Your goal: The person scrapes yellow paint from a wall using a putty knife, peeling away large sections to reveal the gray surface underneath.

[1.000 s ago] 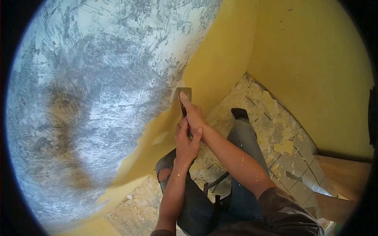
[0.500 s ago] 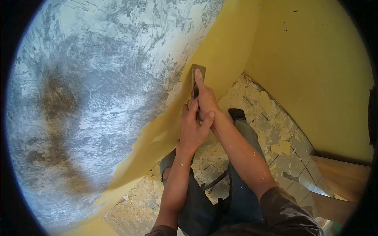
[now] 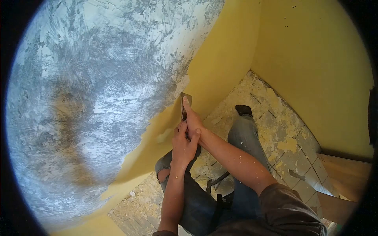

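Scraper (image 3: pixel 189 99) in 2 clasped hands (image 3: pixel 194 120)

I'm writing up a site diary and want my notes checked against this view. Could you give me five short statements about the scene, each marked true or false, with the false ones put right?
1. The right hand holds a scraper, thumb laid along the blade. True.
2. A second scraper is in the other hand. False: only one scraper shows, and the left hand touches the right near its wrist.
3. Beside the hands, everything is solid yellow. False: the wall has a large grey-and-white patch.
4. Yellowish flakes lie scattered over the floor tiles. True.
5. Both trouser knees are whole. False: the jeans are torn open at the left knee.
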### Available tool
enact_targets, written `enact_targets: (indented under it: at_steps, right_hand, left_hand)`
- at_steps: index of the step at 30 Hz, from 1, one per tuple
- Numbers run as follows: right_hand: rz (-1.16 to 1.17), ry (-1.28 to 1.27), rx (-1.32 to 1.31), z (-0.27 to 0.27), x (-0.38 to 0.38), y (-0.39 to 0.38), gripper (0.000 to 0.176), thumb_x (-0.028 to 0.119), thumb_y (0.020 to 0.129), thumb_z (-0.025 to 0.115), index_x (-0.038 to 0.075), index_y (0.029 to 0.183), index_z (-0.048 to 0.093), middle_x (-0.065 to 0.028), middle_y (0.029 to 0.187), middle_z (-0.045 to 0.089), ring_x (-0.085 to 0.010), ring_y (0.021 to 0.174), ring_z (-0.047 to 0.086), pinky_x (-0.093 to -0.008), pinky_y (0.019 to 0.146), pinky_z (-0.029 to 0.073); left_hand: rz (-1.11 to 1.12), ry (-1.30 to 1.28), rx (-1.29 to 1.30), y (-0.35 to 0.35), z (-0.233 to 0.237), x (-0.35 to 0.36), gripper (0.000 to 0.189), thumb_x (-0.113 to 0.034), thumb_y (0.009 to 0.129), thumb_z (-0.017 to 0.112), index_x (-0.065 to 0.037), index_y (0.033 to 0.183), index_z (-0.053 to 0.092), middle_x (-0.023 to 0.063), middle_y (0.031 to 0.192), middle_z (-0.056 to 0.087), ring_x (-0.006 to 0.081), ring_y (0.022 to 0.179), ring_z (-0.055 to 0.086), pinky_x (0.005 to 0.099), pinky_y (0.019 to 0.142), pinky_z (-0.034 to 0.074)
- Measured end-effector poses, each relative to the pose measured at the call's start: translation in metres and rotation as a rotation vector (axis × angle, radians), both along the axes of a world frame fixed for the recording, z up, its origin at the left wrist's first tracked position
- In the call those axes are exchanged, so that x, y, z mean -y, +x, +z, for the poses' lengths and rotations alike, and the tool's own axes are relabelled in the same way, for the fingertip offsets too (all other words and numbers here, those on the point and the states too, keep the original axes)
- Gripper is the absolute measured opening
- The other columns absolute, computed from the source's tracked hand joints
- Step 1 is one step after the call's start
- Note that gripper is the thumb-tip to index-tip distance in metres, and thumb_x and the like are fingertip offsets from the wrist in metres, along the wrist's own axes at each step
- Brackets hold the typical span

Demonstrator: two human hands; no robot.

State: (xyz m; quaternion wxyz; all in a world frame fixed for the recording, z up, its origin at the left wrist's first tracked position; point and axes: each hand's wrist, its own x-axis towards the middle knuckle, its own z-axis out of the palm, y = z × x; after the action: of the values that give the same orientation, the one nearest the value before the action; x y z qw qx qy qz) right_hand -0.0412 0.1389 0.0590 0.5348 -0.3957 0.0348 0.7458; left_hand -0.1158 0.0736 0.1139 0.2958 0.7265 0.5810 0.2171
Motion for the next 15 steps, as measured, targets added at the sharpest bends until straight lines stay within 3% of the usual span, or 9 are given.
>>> enact_targets:
  at_steps: [7, 11, 13, 15]
  right_hand:
    - [0.028, -0.01, -0.103, -0.005, -0.005, 0.002, 0.066, 0.067, 0.084, 0.068, 0.002, 0.097, 0.066, -0.0062, 0.086, 0.06, -0.0163, 0.066, 0.054, -0.0341, 0.055, 0.045]
    - [0.002, -0.013, -0.127, -0.008, -0.012, 0.013, 0.073, 0.068, 0.084, 0.068, -0.001, 0.107, 0.065, -0.0088, 0.095, 0.062, -0.0175, 0.077, 0.057, -0.0336, 0.066, 0.049]
    - [-0.023, -0.027, -0.117, -0.012, -0.017, 0.014, 0.076, 0.068, 0.084, 0.067, -0.002, 0.111, 0.064, -0.0097, 0.099, 0.062, -0.0179, 0.082, 0.058, -0.0334, 0.07, 0.05]
    - [-0.053, -0.042, -0.091, -0.015, -0.022, 0.013, 0.082, 0.07, 0.083, 0.067, -0.004, 0.117, 0.062, -0.0105, 0.103, 0.062, -0.0186, 0.088, 0.058, -0.0333, 0.076, 0.05]
  left_hand:
    - [0.021, -0.021, -0.014, 0.006, 0.014, -0.004, 0.037, -0.025, 0.089, 0.068, 0.001, 0.115, 0.062, 0.0196, 0.097, 0.067, 0.0315, 0.088, 0.063, 0.039, 0.08, 0.049]
    - [0.054, -0.07, -0.046, 0.025, 0.018, -0.014, 0.037, -0.025, 0.089, 0.069, 0.002, 0.113, 0.062, 0.0195, 0.095, 0.068, 0.0293, 0.086, 0.064, 0.0382, 0.079, 0.05]
    - [0.05, -0.017, 0.037, 0.026, 0.009, -0.017, 0.039, -0.027, 0.085, 0.072, 0.0, 0.113, 0.064, 0.0206, 0.094, 0.065, 0.0375, 0.087, 0.061, 0.0431, 0.078, 0.05]
    - [0.059, -0.067, 0.033, 0.025, 0.006, -0.022, 0.039, -0.027, 0.085, 0.072, 0.0, 0.112, 0.064, 0.0208, 0.095, 0.064, 0.0373, 0.088, 0.061, 0.0433, 0.079, 0.05]
